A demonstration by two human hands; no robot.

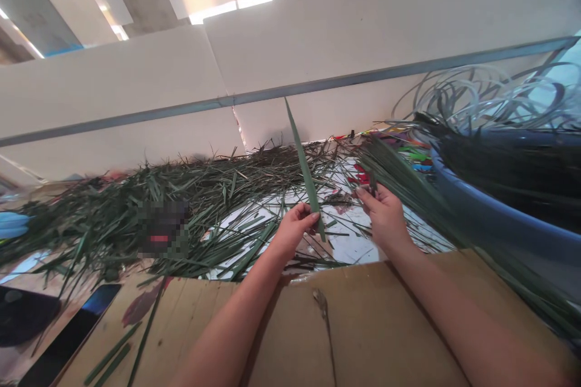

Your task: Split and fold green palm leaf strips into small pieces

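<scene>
My left hand (299, 221) is closed, pinching a long pointed green leaf (303, 160) near its lower end. The leaf stands almost upright, its tip reaching up in front of the white wall. To the right, my right hand (384, 211) is closed with thumb and fingers together around a small dark thing I cannot make out. Just behind that hand lies something bright red (360, 175). Cut leaf strips (240, 248) are scattered over a white sheet (358, 249) below and around both hands.
A cardboard sheet (363, 326) spans the front, with a dried stem (323, 308) on it. A dark phone (72, 332) lies front left. Leaves (100, 211) heap along the wall (318, 115). At right stands a blue tub (481, 205) of dark strands, with pale coiled strips (481, 94) behind.
</scene>
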